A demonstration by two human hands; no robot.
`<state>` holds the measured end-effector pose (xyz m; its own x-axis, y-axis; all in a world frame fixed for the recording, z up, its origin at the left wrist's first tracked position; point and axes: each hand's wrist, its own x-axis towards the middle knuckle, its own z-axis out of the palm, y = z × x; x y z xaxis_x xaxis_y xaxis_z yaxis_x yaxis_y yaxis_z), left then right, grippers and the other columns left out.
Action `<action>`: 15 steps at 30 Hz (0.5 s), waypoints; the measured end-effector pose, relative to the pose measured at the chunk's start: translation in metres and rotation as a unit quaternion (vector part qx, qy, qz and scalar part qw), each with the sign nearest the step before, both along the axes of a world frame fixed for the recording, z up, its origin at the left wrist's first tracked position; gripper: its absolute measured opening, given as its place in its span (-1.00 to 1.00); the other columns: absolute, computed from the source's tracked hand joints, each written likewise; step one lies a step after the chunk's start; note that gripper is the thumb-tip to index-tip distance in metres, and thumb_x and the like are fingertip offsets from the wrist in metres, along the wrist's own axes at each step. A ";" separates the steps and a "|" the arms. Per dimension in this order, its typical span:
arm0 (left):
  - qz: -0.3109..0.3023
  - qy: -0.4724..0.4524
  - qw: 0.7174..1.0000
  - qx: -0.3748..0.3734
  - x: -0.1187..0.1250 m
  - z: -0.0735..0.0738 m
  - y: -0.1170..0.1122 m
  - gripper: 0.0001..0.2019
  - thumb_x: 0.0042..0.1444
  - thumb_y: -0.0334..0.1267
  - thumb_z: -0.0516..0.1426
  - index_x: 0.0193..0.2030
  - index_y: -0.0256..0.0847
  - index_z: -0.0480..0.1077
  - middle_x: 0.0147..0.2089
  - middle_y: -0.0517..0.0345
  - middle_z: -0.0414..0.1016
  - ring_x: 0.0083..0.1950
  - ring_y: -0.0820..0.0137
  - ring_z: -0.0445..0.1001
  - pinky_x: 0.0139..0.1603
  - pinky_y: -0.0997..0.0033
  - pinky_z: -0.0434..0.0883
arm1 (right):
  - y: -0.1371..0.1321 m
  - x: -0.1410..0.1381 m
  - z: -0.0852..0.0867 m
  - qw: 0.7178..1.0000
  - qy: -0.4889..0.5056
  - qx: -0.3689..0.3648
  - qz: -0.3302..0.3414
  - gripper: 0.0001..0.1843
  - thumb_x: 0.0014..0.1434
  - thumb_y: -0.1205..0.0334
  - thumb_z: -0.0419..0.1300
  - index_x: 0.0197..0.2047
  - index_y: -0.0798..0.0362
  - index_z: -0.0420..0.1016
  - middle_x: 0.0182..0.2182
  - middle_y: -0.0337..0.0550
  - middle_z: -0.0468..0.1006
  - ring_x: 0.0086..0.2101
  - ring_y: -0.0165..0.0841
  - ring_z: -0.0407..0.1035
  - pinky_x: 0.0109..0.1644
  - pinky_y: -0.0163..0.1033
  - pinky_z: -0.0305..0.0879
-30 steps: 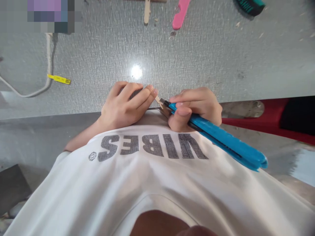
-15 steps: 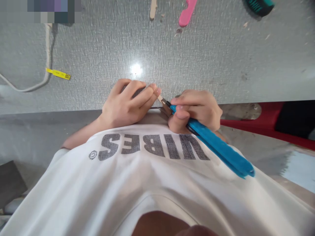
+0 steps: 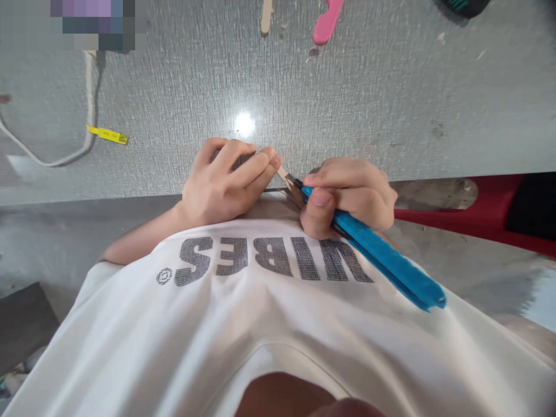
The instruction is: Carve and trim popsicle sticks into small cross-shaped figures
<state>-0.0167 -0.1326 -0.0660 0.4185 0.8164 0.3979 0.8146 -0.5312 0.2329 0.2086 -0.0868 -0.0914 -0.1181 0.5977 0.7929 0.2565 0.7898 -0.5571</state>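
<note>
At the near edge of the table point(image 3: 174, 104), in the bent, pinched fingertips of the left hand point(image 3: 226, 182): one pale wooden stick point(image 3: 282, 172). In the right hand point(image 3: 354, 194), curled closed: one blue cutter point(image 3: 391, 258), with one blade point(image 3: 292, 179) against the stick. Farther in from the near edge: one loose stick point(image 3: 266, 17), one pink tool point(image 3: 325, 26), one cable point(image 3: 90, 92) with one yellow tag point(image 3: 108, 135).

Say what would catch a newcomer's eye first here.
Probably the blue cutter in the right hand, slanting over the white shirt. Its tip is at a thin wooden stick held in the left hand. Next, the pink object on the grey table, at the picture's top edge.
</note>
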 end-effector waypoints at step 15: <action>-0.005 -0.032 0.997 -0.074 -0.006 0.003 -0.003 -0.64 0.57 -0.26 0.18 0.41 0.14 0.49 0.13 0.12 0.75 0.24 0.13 0.65 0.29 -0.06 0.49 | 0.003 -0.009 0.023 0.991 0.026 0.134 -0.003 -0.61 0.43 0.20 0.18 -0.39 -0.07 0.09 -0.49 -0.41 0.57 -0.71 -0.46 0.19 -0.60 -0.24 0.36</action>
